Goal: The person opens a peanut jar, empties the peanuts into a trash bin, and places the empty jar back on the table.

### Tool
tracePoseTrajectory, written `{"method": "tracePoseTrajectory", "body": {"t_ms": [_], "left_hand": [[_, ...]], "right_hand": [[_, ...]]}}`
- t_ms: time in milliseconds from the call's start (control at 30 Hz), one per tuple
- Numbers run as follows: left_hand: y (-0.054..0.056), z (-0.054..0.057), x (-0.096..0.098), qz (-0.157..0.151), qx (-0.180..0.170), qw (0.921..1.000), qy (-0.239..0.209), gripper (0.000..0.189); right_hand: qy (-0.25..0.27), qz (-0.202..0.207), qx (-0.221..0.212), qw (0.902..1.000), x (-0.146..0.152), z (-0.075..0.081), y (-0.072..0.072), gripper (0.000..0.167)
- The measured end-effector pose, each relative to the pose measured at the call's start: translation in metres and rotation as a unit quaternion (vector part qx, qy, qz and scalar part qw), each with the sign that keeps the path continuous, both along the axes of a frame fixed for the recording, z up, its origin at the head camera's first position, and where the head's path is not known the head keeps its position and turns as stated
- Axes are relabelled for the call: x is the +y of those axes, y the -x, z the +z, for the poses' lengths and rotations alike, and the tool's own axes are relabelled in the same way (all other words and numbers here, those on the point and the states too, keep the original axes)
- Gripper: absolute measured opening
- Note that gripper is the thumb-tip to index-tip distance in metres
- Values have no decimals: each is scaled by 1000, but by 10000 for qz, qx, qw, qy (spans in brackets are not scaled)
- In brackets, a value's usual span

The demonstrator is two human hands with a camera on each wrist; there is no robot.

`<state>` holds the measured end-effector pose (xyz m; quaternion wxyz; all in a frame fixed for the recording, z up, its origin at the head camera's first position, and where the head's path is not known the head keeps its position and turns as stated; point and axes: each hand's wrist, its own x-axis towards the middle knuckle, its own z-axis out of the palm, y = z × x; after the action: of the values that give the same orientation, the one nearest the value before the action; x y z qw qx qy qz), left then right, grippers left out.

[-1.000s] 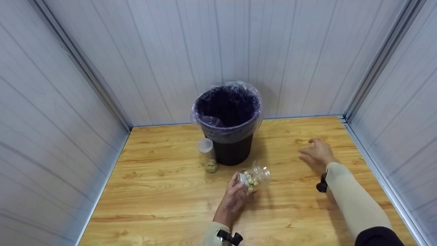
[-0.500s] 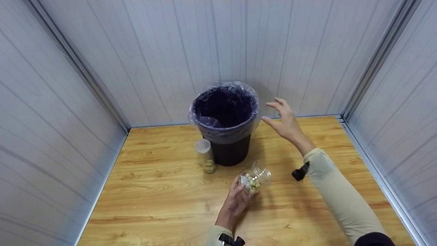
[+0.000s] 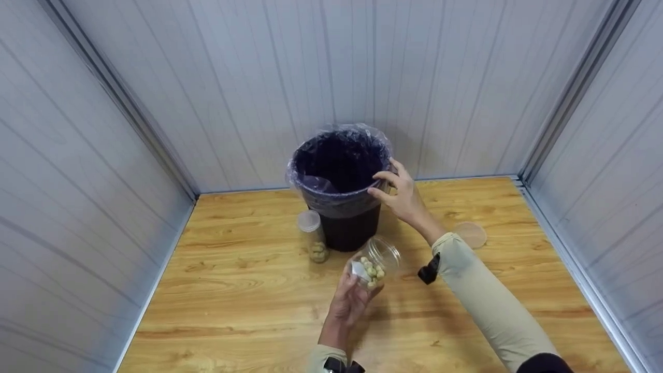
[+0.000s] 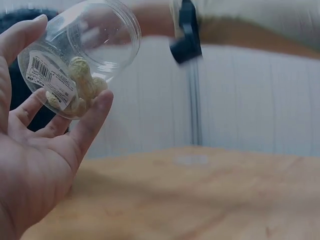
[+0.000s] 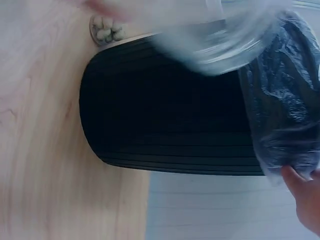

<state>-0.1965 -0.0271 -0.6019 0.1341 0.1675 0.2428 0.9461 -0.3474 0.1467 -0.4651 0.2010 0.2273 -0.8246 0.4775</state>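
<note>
My left hand (image 3: 352,298) holds a clear plastic jar (image 3: 384,253), tilted with its uncovered mouth to the upper right. Inside it lie several unshelled peanuts (image 4: 82,80), beside a white barcode label (image 4: 50,75). The right hand (image 3: 401,194) is at the right side of a black bin's (image 3: 352,228) rim, thumb and fingers apart. In the right wrist view its thumb meets the edge of the clear bag (image 5: 282,120) that lines the bin. A second jar (image 3: 313,238), capped and partly filled with peanuts, stands at the bin's left.
A round clear lid (image 3: 470,235) lies flat on the wooden table (image 3: 233,305), to the right of the bin. Pale panel walls (image 3: 233,93) enclose the table at the back and both sides.
My right hand has left the lid on the table at the right and moved up and left to the bin's rim. The left hand has shifted the jar slightly leftward.
</note>
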Motion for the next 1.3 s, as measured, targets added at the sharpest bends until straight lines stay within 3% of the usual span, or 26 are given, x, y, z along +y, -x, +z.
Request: {"method": "tracePoseTrajectory", "body": {"t_ms": [100, 333, 433, 567, 733, 867, 1000, 1100, 1200, 1300], "left_hand": [[-1, 23, -9, 255, 165, 9995, 115, 63], [-4, 94, -38, 1065, 537, 9922, 359, 76], [1, 118, -50, 1352, 512, 9889, 336, 78], [13, 142, -61, 1810, 322, 9822, 375, 78], [33, 164, -70, 2425, -5, 9674, 735, 65], [49, 182, -75, 2656, -240, 9542, 1358, 58], [66, 197, -82, 2663, -272, 9394, 2140, 65], [80, 204, -90, 2580, -250, 9333, 2486, 70], [92, 206, -99, 2448, -206, 9279, 2806, 72], [99, 206, -107, 2344, -165, 9168, 3228, 71]], "right_hand": [[357, 51, 36, 9993, -2, -6, -1, 34], [967, 292, -240, 9946, -15, 20, -29, 31], [1202, 377, -341, 9915, -17, 19, -29, 32], [1497, 564, -511, 9858, -19, 17, -28, 33], [1563, 602, -592, 9841, -17, 16, -27, 34], [1589, 448, -585, 9845, -14, 15, -28, 34], [1628, 392, -550, 9843, -11, 15, -29, 34], [1659, 413, -533, 9838, -11, 16, -29, 34], [1693, 407, -541, 9832, -12, 15, -30, 33], [1667, 345, -566, 9838, -12, 14, -32, 31]]}}
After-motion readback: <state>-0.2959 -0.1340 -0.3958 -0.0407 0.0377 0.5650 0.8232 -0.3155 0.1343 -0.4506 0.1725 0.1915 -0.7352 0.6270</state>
